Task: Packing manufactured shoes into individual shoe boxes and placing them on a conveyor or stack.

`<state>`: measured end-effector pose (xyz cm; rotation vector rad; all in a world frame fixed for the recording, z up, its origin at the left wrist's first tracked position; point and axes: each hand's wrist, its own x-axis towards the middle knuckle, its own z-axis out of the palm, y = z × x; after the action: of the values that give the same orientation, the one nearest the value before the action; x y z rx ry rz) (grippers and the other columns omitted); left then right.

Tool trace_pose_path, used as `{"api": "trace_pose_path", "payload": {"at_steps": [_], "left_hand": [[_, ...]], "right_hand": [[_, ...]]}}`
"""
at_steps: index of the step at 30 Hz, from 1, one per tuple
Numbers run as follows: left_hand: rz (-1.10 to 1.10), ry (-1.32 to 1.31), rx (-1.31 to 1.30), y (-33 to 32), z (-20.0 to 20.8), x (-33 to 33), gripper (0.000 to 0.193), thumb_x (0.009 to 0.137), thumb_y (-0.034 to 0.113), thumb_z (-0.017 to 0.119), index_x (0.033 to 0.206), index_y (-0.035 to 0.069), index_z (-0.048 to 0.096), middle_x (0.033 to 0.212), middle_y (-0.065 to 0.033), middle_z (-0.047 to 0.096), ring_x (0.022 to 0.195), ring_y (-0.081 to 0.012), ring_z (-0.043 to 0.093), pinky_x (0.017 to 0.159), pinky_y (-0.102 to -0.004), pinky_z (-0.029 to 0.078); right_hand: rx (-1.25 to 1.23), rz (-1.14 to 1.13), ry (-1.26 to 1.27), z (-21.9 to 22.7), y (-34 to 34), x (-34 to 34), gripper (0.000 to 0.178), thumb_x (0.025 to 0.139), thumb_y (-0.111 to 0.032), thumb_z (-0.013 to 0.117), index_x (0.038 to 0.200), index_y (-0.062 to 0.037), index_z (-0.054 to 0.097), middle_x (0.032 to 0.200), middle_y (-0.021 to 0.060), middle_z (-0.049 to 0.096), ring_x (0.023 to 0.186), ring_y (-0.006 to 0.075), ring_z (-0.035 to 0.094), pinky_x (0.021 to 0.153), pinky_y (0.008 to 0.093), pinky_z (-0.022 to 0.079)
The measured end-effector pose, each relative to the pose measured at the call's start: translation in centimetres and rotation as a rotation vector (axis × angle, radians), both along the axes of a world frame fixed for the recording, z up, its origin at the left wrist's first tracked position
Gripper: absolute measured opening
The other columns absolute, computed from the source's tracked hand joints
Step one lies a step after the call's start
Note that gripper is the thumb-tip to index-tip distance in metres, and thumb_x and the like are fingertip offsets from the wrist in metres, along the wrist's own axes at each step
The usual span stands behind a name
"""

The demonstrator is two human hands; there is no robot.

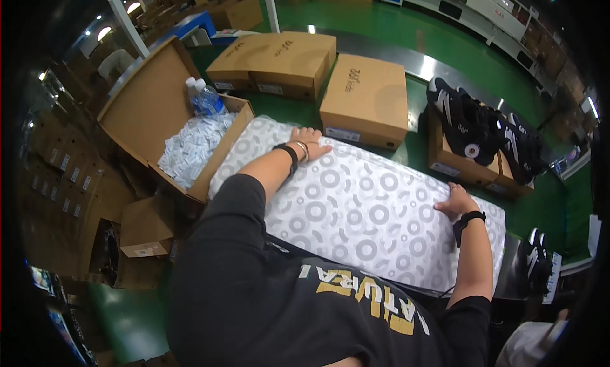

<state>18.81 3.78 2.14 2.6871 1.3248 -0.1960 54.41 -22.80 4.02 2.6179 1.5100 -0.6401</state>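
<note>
A broad stack of white wrapping paper [346,208] printed with grey rings lies in front of me, close to my body. My left hand [309,143] rests near its far left edge, fingers spread and thumb apart. Toward the far right edge, my right hand [456,202] presses on the paper with its thumb stretched out sideways; its fingertips reach the edge and are partly hidden. Neither hand visibly holds anything. Just beyond the paper stands a closed brown shoebox [365,97].
At left, an open cardboard box [222,151] holds many small white packets [194,148] and water bottles [208,101]. More shoeboxes [279,62] stand at the back. Black sneakers [464,122] sit on boxes at right, with another black shoe [539,265] lower down.
</note>
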Motion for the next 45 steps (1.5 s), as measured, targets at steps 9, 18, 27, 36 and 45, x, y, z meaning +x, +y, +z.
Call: {"api": "trace_pose_path", "payload": {"at_steps": [9,18,27,36,45], "left_hand": [[-0.204,-0.022,-0.280,3.7,3.7,4.6,0.056,0.074,0.043,0.055,0.112,0.002,0.048,0.096,-0.0217,0.058,0.097,-0.0335,0.053,0.083,-0.0351,0.041],[0.031,0.147,0.153,-0.8,4.5,16.0,0.078,0.068,0.030,0.067,0.132,0.015,0.025,0.134,-0.0149,0.028,0.116,-0.0378,0.036,0.095,-0.0440,0.031],[-0.625,-0.783,0.083,0.4,12.8,28.8,0.059,0.072,0.028,0.063,0.119,0.001,0.041,0.124,-0.0221,0.040,0.115,-0.0329,0.038,0.096,-0.0346,0.032],[-0.415,-0.702,0.202,1.4,10.8,34.4,0.028,0.082,0.031,0.047,0.082,0.006,0.060,0.079,-0.0177,0.059,0.079,-0.0341,0.055,0.069,-0.0387,0.043],[-0.312,-0.712,-0.039,4.1,10.9,33.7,0.029,0.081,0.030,0.048,0.083,0.004,0.061,0.073,-0.0161,0.059,0.072,-0.0295,0.057,0.068,-0.0359,0.043]], "right_hand": [[0.872,-1.355,1.143,-2.5,6.6,4.5,0.086,0.067,-0.022,0.069,0.133,-0.0210,0.013,0.127,0.0148,0.032,0.111,0.0293,0.040,0.087,0.0476,0.037],[1.062,-1.161,1.293,-3.6,8.6,0.2,0.095,0.072,-0.008,0.060,0.132,-0.0103,-0.013,0.100,0.0127,0.045,0.073,0.0192,0.051,0.055,0.0292,0.047],[1.198,-0.066,-0.138,12.6,8.0,11.2,0.026,0.071,-0.012,0.061,0.094,0.0011,0.059,0.091,0.0149,0.061,0.084,0.0266,0.059,0.074,0.0323,0.046],[0.807,0.147,-0.213,9.7,16.0,15.5,0.018,0.074,-0.018,0.057,0.088,-0.0077,0.063,0.080,0.0154,0.061,0.077,0.0307,0.058,0.071,0.0363,0.046],[0.705,0.051,0.265,11.2,15.3,14.4,0.023,0.068,-0.007,0.059,0.089,0.0022,0.062,0.082,0.0142,0.062,0.081,0.0239,0.058,0.075,0.0299,0.043]]}}
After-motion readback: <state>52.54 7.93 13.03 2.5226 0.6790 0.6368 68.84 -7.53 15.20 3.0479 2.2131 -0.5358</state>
